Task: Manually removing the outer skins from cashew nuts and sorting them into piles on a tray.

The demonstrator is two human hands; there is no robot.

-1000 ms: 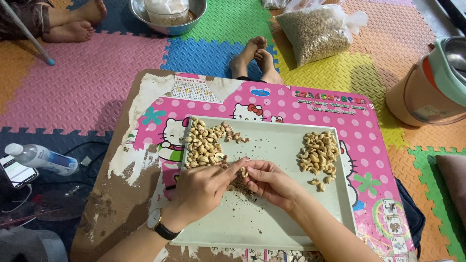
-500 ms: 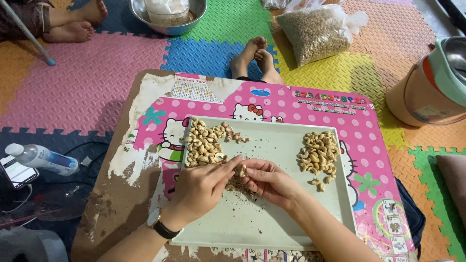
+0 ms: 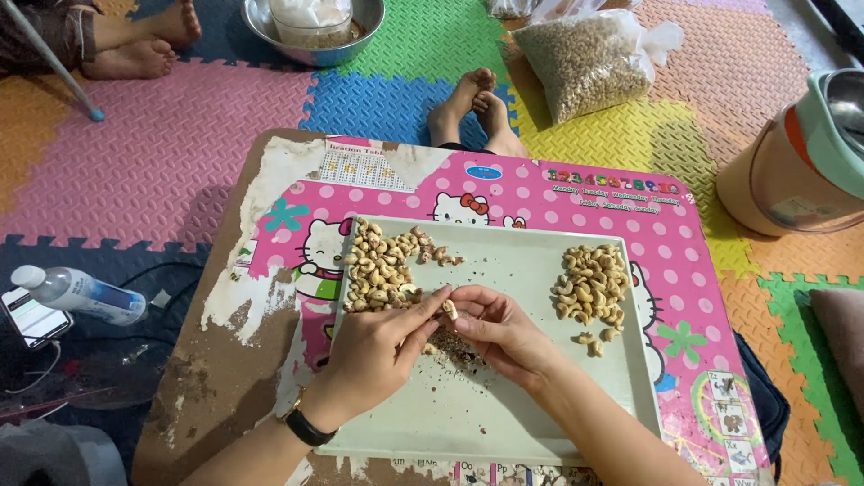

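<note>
Cashew nut (image 3: 449, 309) pinched between both hands' fingertips, left hand (image 3: 378, 351), right hand (image 3: 502, 335), over pale green tray (image 3: 504, 423), clear plastic bag of nuts (image 3: 580, 61) on yellow floor mat beyond table

Above the tray (image 3: 504, 432), left hand (image 3: 373, 351) and right hand (image 3: 504, 335) pinch one cashew (image 3: 449, 309) between two nut piles.

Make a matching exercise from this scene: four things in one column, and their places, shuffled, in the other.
Things:
1. peeled cashew pile
2. unpeeled cashew pile
3. metal bowl
4. plastic bottle

Places:
A. on the floor mat left of the table
B. right side of the tray
C. left side of the tray
D. on the floor mat beyond the table

Pairs: 1-B, 2-C, 3-D, 4-A
</note>
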